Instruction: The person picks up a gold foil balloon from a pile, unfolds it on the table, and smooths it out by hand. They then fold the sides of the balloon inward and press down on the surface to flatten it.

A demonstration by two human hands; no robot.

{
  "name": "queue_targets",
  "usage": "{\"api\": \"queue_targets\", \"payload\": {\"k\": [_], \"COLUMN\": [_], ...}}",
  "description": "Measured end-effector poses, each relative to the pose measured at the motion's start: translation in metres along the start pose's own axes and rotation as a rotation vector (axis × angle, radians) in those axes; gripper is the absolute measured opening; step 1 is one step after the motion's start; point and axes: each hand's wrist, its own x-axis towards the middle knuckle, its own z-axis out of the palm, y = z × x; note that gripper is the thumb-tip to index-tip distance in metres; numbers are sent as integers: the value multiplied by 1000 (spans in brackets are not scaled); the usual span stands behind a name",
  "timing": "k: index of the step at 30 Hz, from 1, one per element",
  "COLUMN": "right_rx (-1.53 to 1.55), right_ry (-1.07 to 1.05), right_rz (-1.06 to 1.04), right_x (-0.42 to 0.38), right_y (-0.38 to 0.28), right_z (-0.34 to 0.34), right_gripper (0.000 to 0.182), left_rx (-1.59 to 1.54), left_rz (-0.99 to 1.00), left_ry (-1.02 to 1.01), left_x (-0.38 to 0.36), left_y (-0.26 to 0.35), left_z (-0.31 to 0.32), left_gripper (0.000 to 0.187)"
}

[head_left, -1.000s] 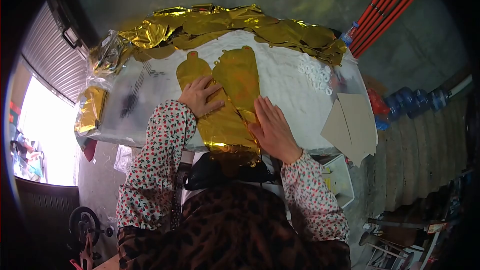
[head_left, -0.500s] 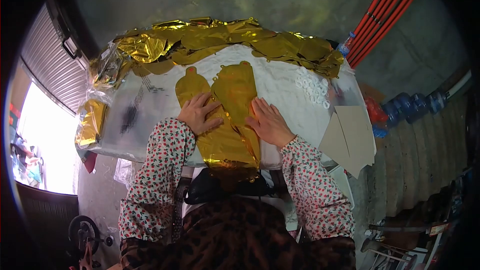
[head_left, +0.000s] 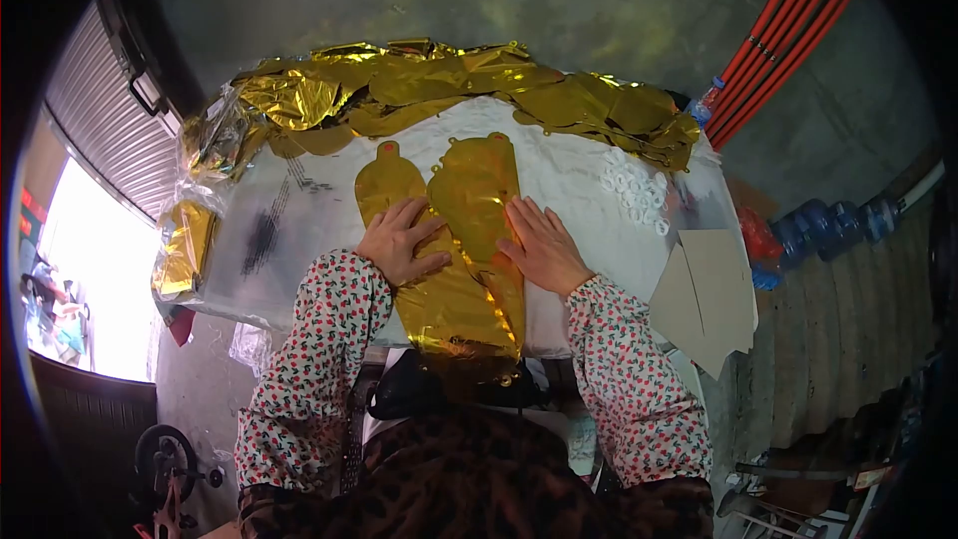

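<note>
A flat gold foil balloon (head_left: 477, 180) with small tabs at its far end lies folded lengthwise on the white-covered table, its near end hanging over the front edge. My left hand (head_left: 401, 242) rests palm down on its left part, fingers spread. At the right edge of the foil lies my right hand (head_left: 544, 248), flat, with its fingers stretched out and the thumb on the foil. A crease runs between the two hands. Neither hand grips anything.
More gold foil (head_left: 439, 80) is heaped along the table's far edge. White rings (head_left: 636, 185) lie in a cluster at the right, near grey-brown cardboard sheets (head_left: 704, 289). A plastic-wrapped gold bundle (head_left: 188, 245) sits at the left edge. Large blue bottles (head_left: 823, 230) stand beyond the table's right side.
The whole view has shifted slightly, so the table appears a little lower. Both hands stay flat on the foil balloon in nearly the same places.
</note>
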Motion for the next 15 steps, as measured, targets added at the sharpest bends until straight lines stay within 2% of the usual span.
{"api": "queue_targets", "payload": {"k": [4,9,12,14,15], "right_rx": [-46,-58,-68,-66,-68], "right_ry": [47,42,50,53,57], "right_rz": [-22,-15,-21,-18,-15], "right_x": [-1,-2,-3,-2,-2], "right_y": [1,2,2,3,3], "right_z": [6,7,7,9,10], "right_gripper": [66,71,69,69,70], "left_rx": [-3,-4,-124,-737,-1017], "left_rz": [-1,-5,41,-26,-282], "left_ry": [-8,-15,45,240,278], "left_x": [-1,1,2,4,1], "left_y": [0,-3,-15,-21,-27], "left_z": [-2,0,8,9,6], "left_gripper": [58,59,55,48,44]}}
